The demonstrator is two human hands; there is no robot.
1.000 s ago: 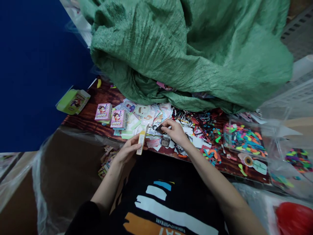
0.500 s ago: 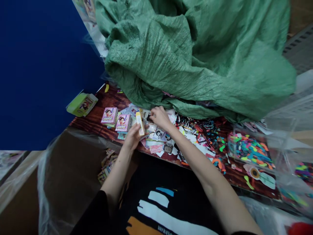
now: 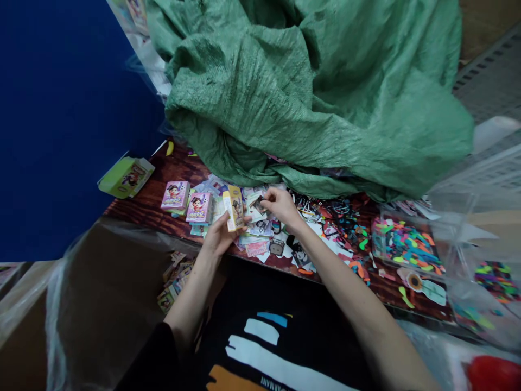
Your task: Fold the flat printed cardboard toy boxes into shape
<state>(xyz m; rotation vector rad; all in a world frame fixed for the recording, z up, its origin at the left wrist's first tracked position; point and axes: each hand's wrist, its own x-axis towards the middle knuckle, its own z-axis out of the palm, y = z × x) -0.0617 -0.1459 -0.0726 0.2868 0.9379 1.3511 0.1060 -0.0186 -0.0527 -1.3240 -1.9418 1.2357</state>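
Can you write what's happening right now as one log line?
left hand: holding yellow box | right hand: pinching small dark piece | two pink boxes: on table

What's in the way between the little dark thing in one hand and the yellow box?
Nothing that I can see stands between the small dark piece in the right hand and the yellow box in the left hand; loose papers seem to lie underneath.

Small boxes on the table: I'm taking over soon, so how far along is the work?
Two pink boxes look closed, so probably done. The left hand holds a yellow box; the right hand holds a small dark piece. Loose cards and the colorful pieces in the clear tray suggest plenty is left.
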